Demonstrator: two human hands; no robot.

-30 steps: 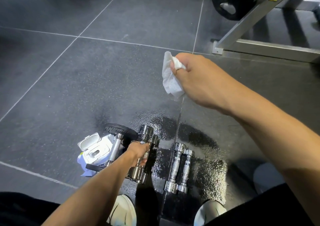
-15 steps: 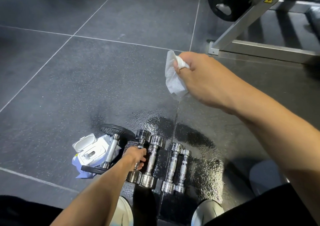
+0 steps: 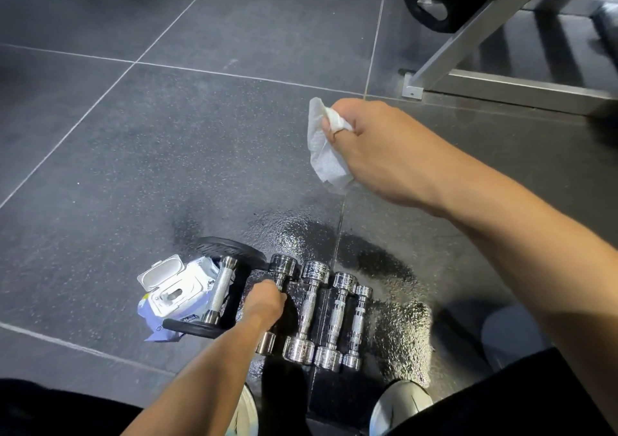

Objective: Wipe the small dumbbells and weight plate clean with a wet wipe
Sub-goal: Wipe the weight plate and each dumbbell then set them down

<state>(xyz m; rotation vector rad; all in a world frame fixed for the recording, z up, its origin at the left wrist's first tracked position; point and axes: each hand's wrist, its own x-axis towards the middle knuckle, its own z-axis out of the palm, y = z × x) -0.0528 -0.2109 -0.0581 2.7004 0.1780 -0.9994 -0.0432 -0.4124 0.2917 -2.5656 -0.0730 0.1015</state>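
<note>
Four small dumbbells [image 3: 309, 305] lie side by side on the floor [image 3: 167, 168], axes running away from the person, the left hand [image 3: 264, 303] gripping the leftmost while the farther right hand [image 3: 378, 148] clutches the wet wipe [image 3: 324, 154].

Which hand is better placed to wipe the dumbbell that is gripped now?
Right. The right hand holds the wet wipe in the air, while the left hand grips the handle of that dumbbell and can steady it.

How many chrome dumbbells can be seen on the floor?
5. In a row: leftmost dumbbell, gripped by the left hand; second dumbbell; third dumbbell; fourth dumbbell. The fifth dumbbell lies further left, beside the wipes pack.
</note>
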